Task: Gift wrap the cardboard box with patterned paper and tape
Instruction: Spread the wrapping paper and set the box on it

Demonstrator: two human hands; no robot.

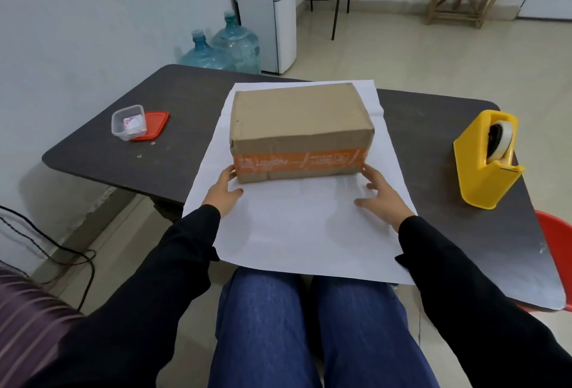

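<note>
Right, early days on this one. The cardboard box (300,121) is sitting on a white sheet of paper (297,232), towards the far half of it, and the sheet is lying flat across the dark desk (123,146) with its near edge hanging over the person's lap. No pattern is showing on the upper face of the paper, so the printed side is presumably facing down, though I cannot confirm that from here.

The left hand (224,191) is resting at the near left bottom corner of the box, fingers relaxed against the cardboard and thumb lying out on the paper. The right hand (380,198) is spreading its fingers over the sheet at the near right corner, fingertips touching or just beside the box. Neither is gripping anything. It looks as if both are squaring the box up on the sheet.

So what is done? Paper laid out, box placed on it, and that is about all. No side of the sheet is lifted, no fold is made, and no wrapping tape is on the paper. The yellow tape dispenser (483,171) is standing untouched on the right of the desk, well apart from the box. Over on the left, a small clear tub (128,123) is sitting beside its red lid (154,127).

Everything that counts is ahead: bringing the long flaps over the top, taping the seam, then folding and taping both ends.
</note>
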